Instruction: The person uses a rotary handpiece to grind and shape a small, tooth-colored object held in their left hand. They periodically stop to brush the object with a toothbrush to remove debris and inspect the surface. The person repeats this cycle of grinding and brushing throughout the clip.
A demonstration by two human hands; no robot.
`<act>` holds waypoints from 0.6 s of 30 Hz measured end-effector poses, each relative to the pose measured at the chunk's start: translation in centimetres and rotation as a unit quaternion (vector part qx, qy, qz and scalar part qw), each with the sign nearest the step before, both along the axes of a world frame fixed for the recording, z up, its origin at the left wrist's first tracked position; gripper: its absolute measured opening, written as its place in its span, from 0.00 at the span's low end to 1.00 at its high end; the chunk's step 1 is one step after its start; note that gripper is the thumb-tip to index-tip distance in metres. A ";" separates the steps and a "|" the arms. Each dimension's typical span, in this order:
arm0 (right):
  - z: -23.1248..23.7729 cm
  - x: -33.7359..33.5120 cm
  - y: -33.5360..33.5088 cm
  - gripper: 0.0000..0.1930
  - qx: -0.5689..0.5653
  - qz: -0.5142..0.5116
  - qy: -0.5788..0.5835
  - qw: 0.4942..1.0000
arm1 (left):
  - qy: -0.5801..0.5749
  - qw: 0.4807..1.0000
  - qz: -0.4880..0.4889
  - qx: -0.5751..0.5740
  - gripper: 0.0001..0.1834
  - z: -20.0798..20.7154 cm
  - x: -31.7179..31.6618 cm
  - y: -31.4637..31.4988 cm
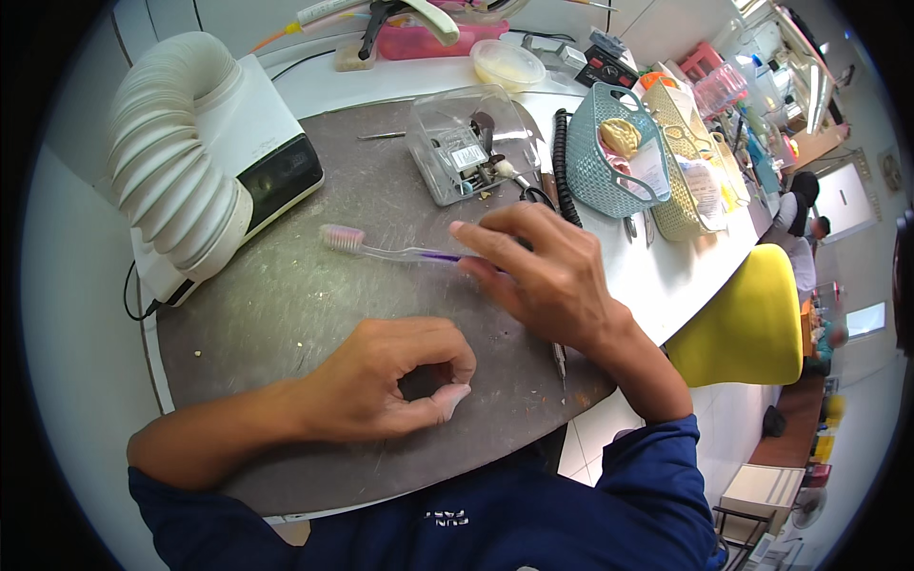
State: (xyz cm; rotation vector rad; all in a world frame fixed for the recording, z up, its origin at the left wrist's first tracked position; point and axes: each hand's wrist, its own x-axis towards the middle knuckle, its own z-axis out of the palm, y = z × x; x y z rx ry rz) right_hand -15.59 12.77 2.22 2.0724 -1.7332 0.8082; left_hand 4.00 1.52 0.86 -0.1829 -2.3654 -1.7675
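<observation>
My right hand (562,276) pinches the handle of a clear and purple toothbrush (409,253) between thumb and fingers. The pink and white bristle head points left above the grey work mat (257,333). Lower and closer to me, my left hand (376,381) rests by the mat with fingers and thumb curled into a ring, tips pressed together. Something whitish shows at the thumb tip; I cannot make out what it is, or whether anything sits between the fingertips. Under my right wrist lies a slim metal handpiece (559,360).
A white machine with a ribbed hose (171,152) stands at left. Behind my right hand is a clear plastic box (443,157) of small tools, beside a coiled black cord (562,171). Blue (595,176) and yellow baskets (681,205) stand at right, near a yellow chair (752,324).
</observation>
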 end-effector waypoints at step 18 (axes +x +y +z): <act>1.7 1.1 6.1 0.27 0.368 -0.337 -0.109 0.860 | 0.015 0.993 0.116 -0.032 0.09 -0.5 0.7 0.2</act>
